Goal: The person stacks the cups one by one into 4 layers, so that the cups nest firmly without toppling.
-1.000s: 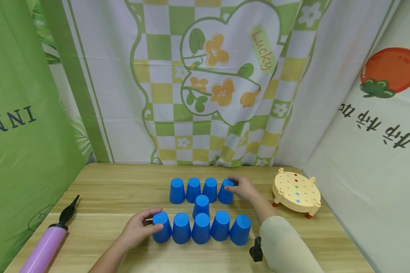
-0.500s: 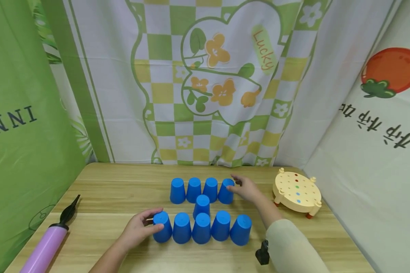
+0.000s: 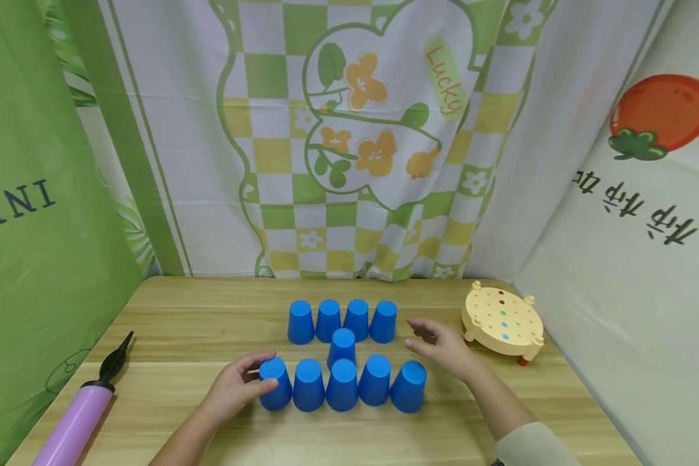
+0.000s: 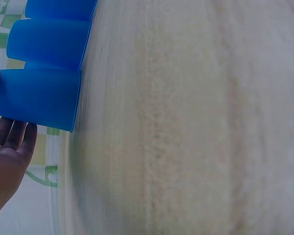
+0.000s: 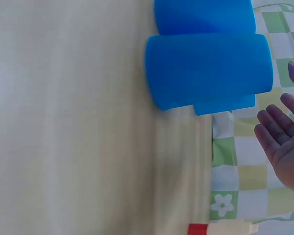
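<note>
Grips blue nr-row end cup (image 3: pixel 281 393) w/ L hand (image 3: pixel 231 390), thumb this side, fingers beyond, at approx. 8 o'clock from lone mid cup (image 3: pixel 342 344) on bench (image 3: pixel 210 317). Holds R hand (image 3: pixel 445 348) wide at 3, fingers loosely extended, nr far-row end cup (image 3: pixel 383 322) but apart. Has 4-cup far row (image 3: pixel 329 321) at 12, 5-cup nr row (image 3: pixel 342 387) at 6 (all upside down, incl. gripped one), plus cream stand (image 3: pixel 503 320) betw. 2 & 3, purple pump (image 3: pixel 77 421) betw. 8 & 9.

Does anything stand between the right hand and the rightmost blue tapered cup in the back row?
Nothing visible does; only wood-grain tabletop shows between the right hand and that upturned blue tapered cup.
</note>
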Tool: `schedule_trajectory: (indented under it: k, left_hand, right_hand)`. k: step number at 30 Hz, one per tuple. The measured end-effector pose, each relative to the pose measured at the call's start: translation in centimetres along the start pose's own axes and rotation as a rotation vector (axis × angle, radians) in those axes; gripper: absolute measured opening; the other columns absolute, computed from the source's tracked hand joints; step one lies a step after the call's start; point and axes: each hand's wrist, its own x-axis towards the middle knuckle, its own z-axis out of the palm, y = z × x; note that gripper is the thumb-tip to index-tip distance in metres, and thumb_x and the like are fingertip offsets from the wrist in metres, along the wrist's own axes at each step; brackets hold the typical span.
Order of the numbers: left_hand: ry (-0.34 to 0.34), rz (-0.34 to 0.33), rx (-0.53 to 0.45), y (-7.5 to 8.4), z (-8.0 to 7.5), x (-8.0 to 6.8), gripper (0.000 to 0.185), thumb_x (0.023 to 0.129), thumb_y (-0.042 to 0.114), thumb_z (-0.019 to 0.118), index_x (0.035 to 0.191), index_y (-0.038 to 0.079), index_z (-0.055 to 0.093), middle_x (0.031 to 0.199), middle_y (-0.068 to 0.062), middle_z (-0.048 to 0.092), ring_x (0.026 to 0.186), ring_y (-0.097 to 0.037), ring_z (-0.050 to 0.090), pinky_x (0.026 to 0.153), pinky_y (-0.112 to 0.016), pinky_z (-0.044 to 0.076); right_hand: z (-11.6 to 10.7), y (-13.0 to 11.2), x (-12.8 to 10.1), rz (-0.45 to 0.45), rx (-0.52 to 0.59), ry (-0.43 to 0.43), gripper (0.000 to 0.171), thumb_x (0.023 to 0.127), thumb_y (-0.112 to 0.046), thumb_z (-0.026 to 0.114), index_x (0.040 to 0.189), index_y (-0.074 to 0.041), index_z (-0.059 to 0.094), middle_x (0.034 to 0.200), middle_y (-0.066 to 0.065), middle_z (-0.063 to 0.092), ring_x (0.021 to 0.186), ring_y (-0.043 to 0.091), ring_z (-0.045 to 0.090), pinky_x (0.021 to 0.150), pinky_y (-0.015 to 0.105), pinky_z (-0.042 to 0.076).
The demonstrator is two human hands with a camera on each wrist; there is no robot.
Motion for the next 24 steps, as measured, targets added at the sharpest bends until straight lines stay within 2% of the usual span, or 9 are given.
schedule_trajectory:
  k: [5,10,17,24]
  left_hand:
    - [0.007,-0.009,0.005,0.1,0.1,0.1,0.055,0.067,0.03,0.072,0.115,0.014,0.054,0.117,0.001,0.055,0.109,-0.021,0.049,0.09,-0.037,0.045]
    - [0.008,0.019,0.028,0.1,0.1,-0.1,0.054,0.069,0.029,0.071,0.116,0.013,0.053,0.117,-0.001,0.055,0.109,-0.022,0.05,0.089,-0.037,0.045]
    - [0.015,0.016,-0.011,0.2,0.2,-0.2,0.048,0.068,0.028,0.072,0.112,0.019,0.055,0.116,-0.001,0.056,0.109,-0.022,0.05,0.09,-0.036,0.045]
    - [0.029,-0.017,0.002,0.3,0.3,-0.3,0.054,0.066,0.031,0.072,0.115,0.016,0.054,0.117,0.0,0.055,0.109,-0.022,0.05,0.089,-0.036,0.045]
  right_hand:
    - [0.6,0.9,-2.2,0.007,0.054,-0.003,0.05,0.074,-0.041,0.063,0.117,-0.019,0.051,0.119,0.005,0.054,0.112,0.027,0.049,0.093,0.04,0.042]
    - [1.4,1.5,-3.7,0.001,0.06,-0.028,0.051,0.071,-0.039,0.066,0.116,-0.019,0.051,0.12,0.008,0.053,0.111,0.027,0.049,0.093,0.04,0.042]
    - [2.0,2.5,-4.3,0.028,0.087,-0.076,0.058,0.066,-0.039,0.071,0.117,-0.02,0.05,0.122,0.006,0.053,0.112,0.028,0.048,0.092,0.041,0.042]
    - [2.0,2.6,-4.4,0.049,0.101,-0.084,0.065,0.065,-0.042,0.07,0.12,-0.015,0.048,0.122,0.004,0.052,0.111,0.027,0.05,0.09,0.04,0.044]
